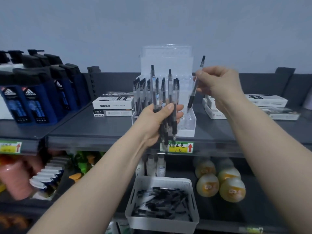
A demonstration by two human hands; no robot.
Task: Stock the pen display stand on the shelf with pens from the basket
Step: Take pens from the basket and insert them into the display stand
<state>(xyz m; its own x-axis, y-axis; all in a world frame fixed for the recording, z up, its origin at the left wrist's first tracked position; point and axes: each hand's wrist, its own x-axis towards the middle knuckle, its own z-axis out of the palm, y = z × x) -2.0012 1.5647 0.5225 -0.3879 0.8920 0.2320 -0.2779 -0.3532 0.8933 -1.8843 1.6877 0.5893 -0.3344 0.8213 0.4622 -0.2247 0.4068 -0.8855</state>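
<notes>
Nearest, on the lower shelf, the white basket (162, 222) holds a loose heap of black pens (162, 203). Above it the left hand (157, 119) grips a bundle of pens (162, 98), fingers curled round the barrels, tips down, just in front of the clear pen display stand (187, 127). The right hand (217, 83) pinches 1 pen (194, 92) between thumb and fingertips, tip down, above the stand's right side.

The step in hand looks like feeding single pens into the stand. Its left columns carry stocked pens (140, 88). The right part seems bare, though the clear plastic makes the holes hard to read. The next move calls for lowering that pen upright into a free hole without knocking its neighbours. The bundle hides much of the stand's front.

White pen boxes (113, 103) flank the stand on the dark shelf (101, 130). Adidas bottles (33, 102) stand well to the left.
</notes>
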